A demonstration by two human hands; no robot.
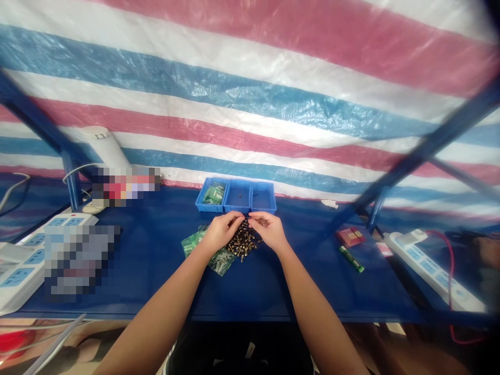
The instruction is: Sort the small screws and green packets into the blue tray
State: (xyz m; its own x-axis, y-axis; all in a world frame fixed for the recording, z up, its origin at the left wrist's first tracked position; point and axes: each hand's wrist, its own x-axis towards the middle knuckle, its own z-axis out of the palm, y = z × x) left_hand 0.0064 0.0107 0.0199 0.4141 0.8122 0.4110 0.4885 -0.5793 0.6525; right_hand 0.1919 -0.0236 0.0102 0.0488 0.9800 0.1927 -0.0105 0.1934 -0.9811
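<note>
My left hand and my right hand meet fingertip to fingertip above a pile of small brass-and-black parts. Both are closed in a pinch. Something tiny and dark may lie between the fingertips, too small to name. Beneath and beside my left hand lie green-backed packets, some showing slim silvery pieces. Just beyond my fingers is a blue three-compartment tray. Its left compartment contains green packets; small dark pieces lie in the middle and right ones.
White power strips stand at the left and right of the blue table. A red box and a green slim box lie right. Blue frame bars flank the striped sheet.
</note>
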